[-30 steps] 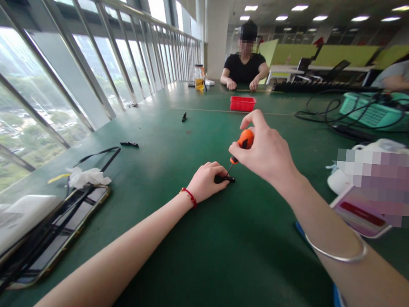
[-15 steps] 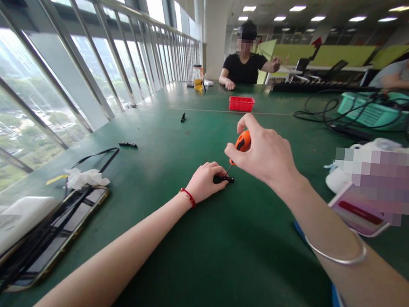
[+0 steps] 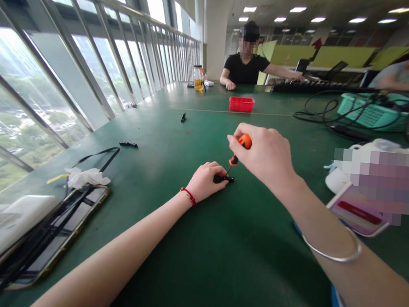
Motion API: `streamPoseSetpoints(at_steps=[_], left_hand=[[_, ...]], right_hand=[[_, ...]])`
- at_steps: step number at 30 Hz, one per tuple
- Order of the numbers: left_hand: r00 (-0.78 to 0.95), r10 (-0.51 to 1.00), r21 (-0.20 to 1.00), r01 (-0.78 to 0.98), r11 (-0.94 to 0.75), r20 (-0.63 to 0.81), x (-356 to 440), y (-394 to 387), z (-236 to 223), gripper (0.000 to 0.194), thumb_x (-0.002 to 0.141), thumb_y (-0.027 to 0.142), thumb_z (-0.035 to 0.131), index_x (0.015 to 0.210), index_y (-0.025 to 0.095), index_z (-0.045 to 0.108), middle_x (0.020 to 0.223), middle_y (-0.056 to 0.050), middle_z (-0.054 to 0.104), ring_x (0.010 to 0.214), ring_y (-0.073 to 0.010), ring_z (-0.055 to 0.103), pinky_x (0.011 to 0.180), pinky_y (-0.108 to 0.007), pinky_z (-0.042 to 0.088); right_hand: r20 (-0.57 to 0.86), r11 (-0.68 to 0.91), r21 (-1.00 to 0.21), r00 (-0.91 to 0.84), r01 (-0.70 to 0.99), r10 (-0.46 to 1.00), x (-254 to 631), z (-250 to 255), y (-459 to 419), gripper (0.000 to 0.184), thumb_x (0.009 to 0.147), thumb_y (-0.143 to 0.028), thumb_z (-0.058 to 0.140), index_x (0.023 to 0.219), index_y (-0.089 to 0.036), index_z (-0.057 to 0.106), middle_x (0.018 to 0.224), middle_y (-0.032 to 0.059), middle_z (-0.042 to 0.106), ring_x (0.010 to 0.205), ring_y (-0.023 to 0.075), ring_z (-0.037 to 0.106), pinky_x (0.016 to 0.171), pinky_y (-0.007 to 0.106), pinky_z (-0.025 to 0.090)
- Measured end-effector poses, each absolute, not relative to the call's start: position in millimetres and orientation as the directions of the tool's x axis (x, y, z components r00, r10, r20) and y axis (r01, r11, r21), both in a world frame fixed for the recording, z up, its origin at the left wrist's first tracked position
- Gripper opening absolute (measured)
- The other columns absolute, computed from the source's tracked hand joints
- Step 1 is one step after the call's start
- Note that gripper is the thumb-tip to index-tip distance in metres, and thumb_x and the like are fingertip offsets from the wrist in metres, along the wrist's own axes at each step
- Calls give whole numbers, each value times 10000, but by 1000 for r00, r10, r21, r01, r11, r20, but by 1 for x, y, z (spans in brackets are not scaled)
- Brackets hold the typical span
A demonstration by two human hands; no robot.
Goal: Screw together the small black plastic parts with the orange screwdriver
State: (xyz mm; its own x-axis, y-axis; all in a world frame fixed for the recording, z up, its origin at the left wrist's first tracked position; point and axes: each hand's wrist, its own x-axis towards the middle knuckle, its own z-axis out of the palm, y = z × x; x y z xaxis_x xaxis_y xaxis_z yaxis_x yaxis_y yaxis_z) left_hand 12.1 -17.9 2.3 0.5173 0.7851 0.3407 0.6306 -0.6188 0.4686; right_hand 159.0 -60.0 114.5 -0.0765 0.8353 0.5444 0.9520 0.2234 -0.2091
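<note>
Fingers of left hand (image 3: 207, 180) pinched closed on small black part (image 3: 229, 179), held down mid-worktop (image 3: 196, 253), well in from all edges. Right hand (image 3: 267, 154) has fingers curled around orange-and-black screwdriver (image 3: 244, 141), slightly tilted, tip apparently on the part. Judged mid-job: tool engaged, part not released. Screw not discernible, so can't tell how far driven. Two loose pieces untouched: black strip (image 3: 129, 144) toward left edge, small black piece (image 3: 183, 117) farther toward far edge; worked or not, can't tell. Red tray (image 3: 241, 104) near far edge, contents unclear.
</note>
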Motion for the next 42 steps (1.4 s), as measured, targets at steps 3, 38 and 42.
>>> streamPoseSetpoints(at_steps=[3,38,42], left_hand=[[517,782,471,625,-623,348,12,-18,2,64,741,230,609,774,184,637,849,-26,630,811,-183,553,791,-329,457],[511,776,471,617,-631,371,12,-17,0,76,742,238,612,788,189,647,837,-27,631,817,-183,562,804,-332,468],[518,774,468,617,-632,363,12,-17,0,68,744,234,608,776,185,642,840,-26,629,799,-177,557,799,-334,463]], right_hand=[[558,255,-241,-81,936,826,159,114,-59,262,750,-343,523,984,-229,545,650,-5,592,547,159,480,525,257,264],[558,301,-219,-134,928,819,157,114,-61,277,761,-434,519,955,-239,550,646,-8,591,547,161,495,511,257,262],[537,267,-217,-113,939,836,156,112,-61,232,821,-434,437,813,-238,561,590,1,555,539,167,491,503,264,253]])
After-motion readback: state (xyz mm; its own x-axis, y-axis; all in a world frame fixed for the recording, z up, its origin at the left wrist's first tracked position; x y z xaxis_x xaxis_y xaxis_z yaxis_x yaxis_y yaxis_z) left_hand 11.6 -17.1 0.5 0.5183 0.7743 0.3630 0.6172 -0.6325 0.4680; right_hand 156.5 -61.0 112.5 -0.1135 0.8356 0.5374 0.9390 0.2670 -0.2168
